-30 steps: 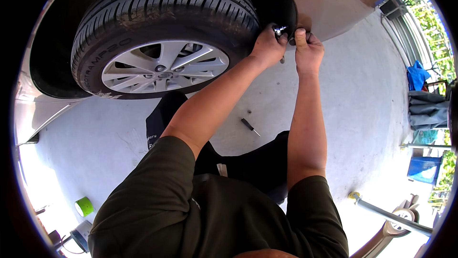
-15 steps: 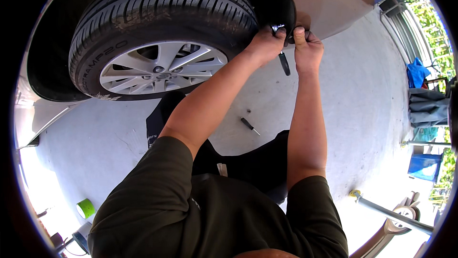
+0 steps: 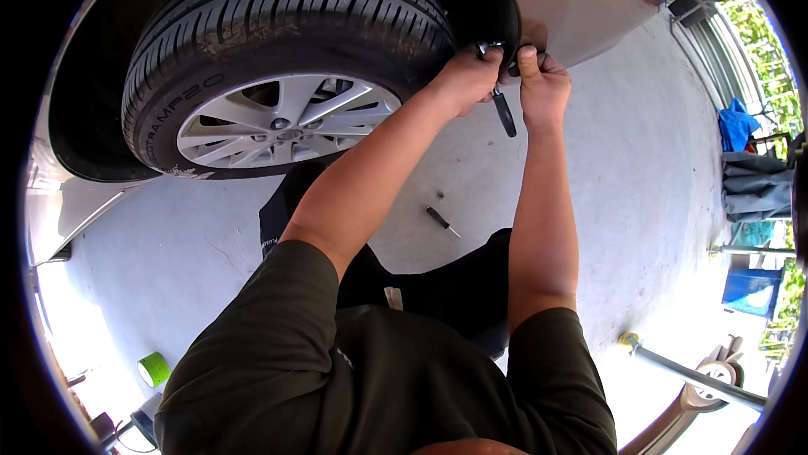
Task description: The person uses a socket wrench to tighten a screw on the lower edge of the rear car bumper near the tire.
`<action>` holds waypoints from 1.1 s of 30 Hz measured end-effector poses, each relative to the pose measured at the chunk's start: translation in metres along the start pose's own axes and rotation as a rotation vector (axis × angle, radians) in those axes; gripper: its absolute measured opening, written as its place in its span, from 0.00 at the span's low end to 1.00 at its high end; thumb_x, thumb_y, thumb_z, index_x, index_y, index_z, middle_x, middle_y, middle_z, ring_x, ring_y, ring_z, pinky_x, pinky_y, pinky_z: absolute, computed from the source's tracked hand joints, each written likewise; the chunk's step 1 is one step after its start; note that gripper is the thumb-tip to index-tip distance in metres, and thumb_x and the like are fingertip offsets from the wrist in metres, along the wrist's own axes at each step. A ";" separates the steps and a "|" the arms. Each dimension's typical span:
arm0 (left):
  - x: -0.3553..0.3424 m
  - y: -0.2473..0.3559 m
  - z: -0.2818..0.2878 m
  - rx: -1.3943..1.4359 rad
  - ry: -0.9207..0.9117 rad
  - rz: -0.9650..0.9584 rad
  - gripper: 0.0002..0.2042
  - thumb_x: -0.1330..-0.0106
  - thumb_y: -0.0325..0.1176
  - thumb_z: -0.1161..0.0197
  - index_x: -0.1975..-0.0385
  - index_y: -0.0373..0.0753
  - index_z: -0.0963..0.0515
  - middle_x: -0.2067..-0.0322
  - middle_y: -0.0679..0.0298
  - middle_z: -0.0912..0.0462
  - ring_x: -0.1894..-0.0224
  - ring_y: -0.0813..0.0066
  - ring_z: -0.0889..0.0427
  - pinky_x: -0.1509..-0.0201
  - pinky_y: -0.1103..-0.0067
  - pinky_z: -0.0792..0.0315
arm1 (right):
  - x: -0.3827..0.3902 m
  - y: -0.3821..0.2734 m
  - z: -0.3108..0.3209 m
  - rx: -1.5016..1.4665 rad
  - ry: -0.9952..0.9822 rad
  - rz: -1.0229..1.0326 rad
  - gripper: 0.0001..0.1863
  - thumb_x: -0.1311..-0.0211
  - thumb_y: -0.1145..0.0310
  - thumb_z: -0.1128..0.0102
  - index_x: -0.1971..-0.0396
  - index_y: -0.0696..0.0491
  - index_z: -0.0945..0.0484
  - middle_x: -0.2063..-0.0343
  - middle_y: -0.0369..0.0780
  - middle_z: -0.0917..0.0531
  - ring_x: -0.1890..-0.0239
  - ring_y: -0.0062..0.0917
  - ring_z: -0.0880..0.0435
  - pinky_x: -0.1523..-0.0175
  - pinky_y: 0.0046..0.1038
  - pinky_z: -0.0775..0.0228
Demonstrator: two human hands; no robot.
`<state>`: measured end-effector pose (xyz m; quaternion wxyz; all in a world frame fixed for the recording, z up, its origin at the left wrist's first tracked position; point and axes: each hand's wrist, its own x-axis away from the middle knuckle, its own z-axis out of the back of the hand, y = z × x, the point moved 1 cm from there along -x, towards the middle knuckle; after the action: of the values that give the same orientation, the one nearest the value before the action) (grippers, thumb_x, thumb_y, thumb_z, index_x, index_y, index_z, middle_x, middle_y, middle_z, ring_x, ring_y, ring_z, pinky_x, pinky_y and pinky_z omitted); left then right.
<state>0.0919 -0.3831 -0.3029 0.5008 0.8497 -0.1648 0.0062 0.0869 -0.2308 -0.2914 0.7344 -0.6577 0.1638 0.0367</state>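
I watch from afar as my left hand (image 3: pixel 467 83) closes its fingers around the upper end of a black-handled tool (image 3: pixel 504 114), just beside the tire (image 3: pixel 320 47); its handle hangs below, so I judge the high grip suits that tight wheel arch (image 3: pixel 491 2). My right hand (image 3: pixel 547 91), thumb raised, curls its fingers at the body panel's (image 3: pixel 589 9) lower corner, perhaps bracing it (whether they pinch anything, I cannot tell). The left arm slants across; the right reaches nearly straight. A screwdriver (image 3: pixel 438 218) lies on the floor (image 3: pixel 623 202), probably for easy reach.
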 end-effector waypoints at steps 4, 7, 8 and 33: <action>0.002 -0.010 -0.008 -0.754 0.375 -0.510 0.17 0.25 0.40 0.45 0.47 0.32 0.28 0.62 0.53 0.17 0.59 0.62 0.17 0.56 0.70 0.24 | 0.000 -0.003 0.001 0.028 0.007 0.031 0.27 0.39 0.44 0.25 0.76 0.58 0.18 0.77 0.32 0.18 0.72 0.16 0.29 0.66 0.23 0.36; 0.005 -0.003 -0.008 -0.687 0.368 -0.356 0.18 0.26 0.40 0.45 0.46 0.32 0.27 0.59 0.47 0.15 0.58 0.53 0.14 0.55 0.66 0.21 | 0.001 -0.004 0.001 0.018 0.005 -0.025 0.28 0.40 0.44 0.25 0.77 0.57 0.19 0.77 0.31 0.18 0.72 0.16 0.28 0.66 0.23 0.35; 0.005 0.000 -0.008 -0.577 0.305 -0.191 0.16 0.25 0.41 0.44 0.50 0.33 0.25 0.60 0.49 0.15 0.64 0.57 0.15 0.62 0.66 0.20 | 0.001 -0.004 0.000 0.023 0.012 0.005 0.28 0.40 0.44 0.25 0.78 0.57 0.19 0.78 0.31 0.19 0.73 0.15 0.29 0.66 0.23 0.35; 0.007 0.001 -0.017 -0.737 0.298 -0.357 0.16 0.20 0.46 0.47 0.56 0.38 0.26 0.70 0.69 0.23 0.72 0.82 0.27 0.77 0.80 0.37 | 0.008 -0.024 0.018 0.052 0.030 -0.067 0.33 0.53 0.41 0.18 0.81 0.60 0.19 0.86 0.39 0.21 0.80 0.24 0.25 0.71 0.32 0.28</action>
<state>0.1012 -0.3710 -0.2921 0.7822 0.6191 0.0674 -0.0172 0.1038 -0.2176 -0.2696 0.7493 -0.6441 0.1536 -0.0024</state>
